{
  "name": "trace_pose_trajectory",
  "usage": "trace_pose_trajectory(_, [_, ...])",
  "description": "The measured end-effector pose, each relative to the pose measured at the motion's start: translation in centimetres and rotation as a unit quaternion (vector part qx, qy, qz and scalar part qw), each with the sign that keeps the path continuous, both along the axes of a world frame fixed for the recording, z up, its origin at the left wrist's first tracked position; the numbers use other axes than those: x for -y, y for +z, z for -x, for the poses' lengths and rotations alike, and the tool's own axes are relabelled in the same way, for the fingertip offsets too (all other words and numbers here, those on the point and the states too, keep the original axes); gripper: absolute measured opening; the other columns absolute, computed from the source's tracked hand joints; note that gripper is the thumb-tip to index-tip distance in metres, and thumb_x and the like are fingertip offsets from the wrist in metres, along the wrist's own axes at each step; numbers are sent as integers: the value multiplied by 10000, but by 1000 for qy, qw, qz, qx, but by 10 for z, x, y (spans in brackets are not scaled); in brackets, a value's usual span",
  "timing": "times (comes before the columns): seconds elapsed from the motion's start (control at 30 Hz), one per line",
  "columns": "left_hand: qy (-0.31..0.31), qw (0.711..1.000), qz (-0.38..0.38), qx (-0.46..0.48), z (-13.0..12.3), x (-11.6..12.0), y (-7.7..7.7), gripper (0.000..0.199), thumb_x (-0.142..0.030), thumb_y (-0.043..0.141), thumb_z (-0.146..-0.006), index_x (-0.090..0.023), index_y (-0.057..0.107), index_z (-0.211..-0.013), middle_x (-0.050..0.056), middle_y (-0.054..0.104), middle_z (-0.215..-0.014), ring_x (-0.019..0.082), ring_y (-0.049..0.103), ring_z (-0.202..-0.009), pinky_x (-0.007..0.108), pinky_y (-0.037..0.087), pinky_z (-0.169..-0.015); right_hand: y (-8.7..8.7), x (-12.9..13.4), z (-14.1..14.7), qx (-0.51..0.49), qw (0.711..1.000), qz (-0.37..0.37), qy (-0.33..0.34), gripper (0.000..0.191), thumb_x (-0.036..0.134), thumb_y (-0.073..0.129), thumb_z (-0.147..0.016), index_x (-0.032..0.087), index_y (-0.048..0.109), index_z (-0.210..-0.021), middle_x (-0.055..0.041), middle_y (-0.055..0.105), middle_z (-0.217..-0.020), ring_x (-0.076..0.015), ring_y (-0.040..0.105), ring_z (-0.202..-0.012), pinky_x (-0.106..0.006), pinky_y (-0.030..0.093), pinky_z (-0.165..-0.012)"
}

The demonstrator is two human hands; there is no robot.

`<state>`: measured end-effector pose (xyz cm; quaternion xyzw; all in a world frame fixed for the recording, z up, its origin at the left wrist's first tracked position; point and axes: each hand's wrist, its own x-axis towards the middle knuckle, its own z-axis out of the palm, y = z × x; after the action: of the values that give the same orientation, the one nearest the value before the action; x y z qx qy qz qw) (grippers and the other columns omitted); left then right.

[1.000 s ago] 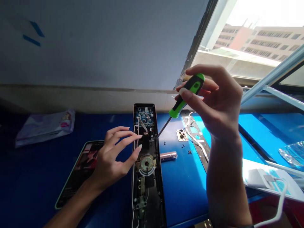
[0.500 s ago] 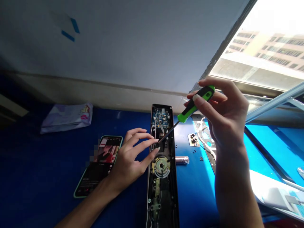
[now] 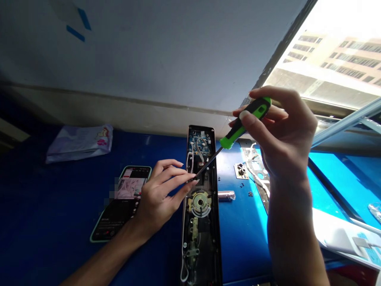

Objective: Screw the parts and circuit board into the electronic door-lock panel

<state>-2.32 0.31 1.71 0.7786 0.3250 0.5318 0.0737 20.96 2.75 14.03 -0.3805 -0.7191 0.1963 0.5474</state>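
A long, narrow black housing [image 3: 202, 234] lies open on the blue table, showing a blue circuit board [image 3: 198, 143], a round metal part [image 3: 201, 202] and thin wires inside. My right hand [image 3: 284, 131] grips a green-and-black screwdriver [image 3: 235, 129] by its handle, the shaft slanting down left into the housing. At its tip, the thumb and fingers of my left hand [image 3: 162, 192] pinch together over the housing's left side. A small dark bit shows between those fingertips, too small to identify.
Left of the housing lies a lit phone [image 3: 119, 218], with a purple-white packet [image 3: 80, 143] behind it. On the right are loose screws [image 3: 250, 194], a wrapped cylinder [image 3: 226, 195], a small square board with a knob-like part [image 3: 241, 171] and a perforated plate with white wire [image 3: 262, 184]. A wall stands behind.
My left thumb and fingers have closed together at the screwdriver tip, which has shifted slightly left within the housing. The phone's picture has changed, and the whole view has shifted a little.
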Motion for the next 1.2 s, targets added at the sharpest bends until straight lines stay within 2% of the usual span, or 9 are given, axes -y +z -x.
trace_pose_trajectory(0.2, [6,1000,15,23,-3,3,-2,149,-100,800,-868,-220,774,-952,15,785,-891,208,689,-956,374,591,-881,8,11,7,8,1000,-20,5,279,231,764,-899,325,652,-1136,2,743,-1105,-235,767,-1071,-414,688,-878])
trace_pose_trajectory(0.47, [13,997,51,63,-3,4,-3,134,-120,809,-867,-229,772,-936,1,768,-857,198,682,-933,370,578,-858,5,8,7,-18,998,-17,-49,302,293,854,-832,326,690,-1083,22,735,-917,-210,764,-888,-419,697,-815])
trace_pose_trajectory(0.53, [15,996,59,64,-3,4,-3,126,-120,802,-872,-229,767,-924,-1,764,-846,198,680,-926,377,575,-863,5,9,7,-20,999,7,-40,346,327,844,-844,321,680,-1149,7,758,-945,-237,775,-964,-432,696,-839])
trace_pose_trajectory(0.67, [14,996,67,60,-3,4,-4,102,-138,785,-892,-230,762,-928,5,755,-850,206,677,-951,396,577,-885,7,12,8,-13,998,56,39,585,340,825,-860,324,569,-1386,-24,782,-1122,-283,750,-1157,-449,691,-902])
trace_pose_trajectory(0.77, [21,996,76,47,-4,5,-5,104,-195,782,-906,-245,770,-996,27,745,-961,217,669,-1009,402,576,-908,10,15,9,25,999,26,33,640,344,796,-886,370,491,-1448,-14,772,-1177,-283,744,-1191,-431,684,-927])
trace_pose_trajectory(0.93, [52,987,146,49,-2,8,-4,251,-277,659,-983,-262,706,-1229,86,636,-1295,253,632,-1227,448,547,-1058,12,20,14,12,999,-39,-19,475,251,818,-870,385,585,-1262,18,708,-1304,-251,771,-1119,-435,672,-1010])
trace_pose_trajectory(1.07, [43,980,193,37,-2,7,-7,409,-271,659,-951,-265,618,-1358,114,569,-1432,295,590,-1316,458,578,-1042,7,20,17,33,996,-86,6,571,218,841,-842,436,561,-1289,48,660,-1394,-241,761,-1121,-436,687,-987])
trace_pose_trajectory(1.13, [30,978,206,32,-4,6,-8,456,-251,674,-930,-270,600,-1380,113,559,-1449,294,595,-1314,439,603,-1010,6,21,22,32,997,-77,7,575,193,817,-856,448,550,-1297,49,650,-1419,-244,754,-1129,-443,688,-970])
trace_pose_trajectory(1.2, [25,978,205,43,-6,6,-9,444,-221,662,-931,-270,604,-1368,108,570,-1427,278,616,-1291,416,622,-985,7,24,27,44,998,-34,2,556,149,803,-855,447,566,-1259,53,655,-1413,-245,749,-1136,-460,685,-976])
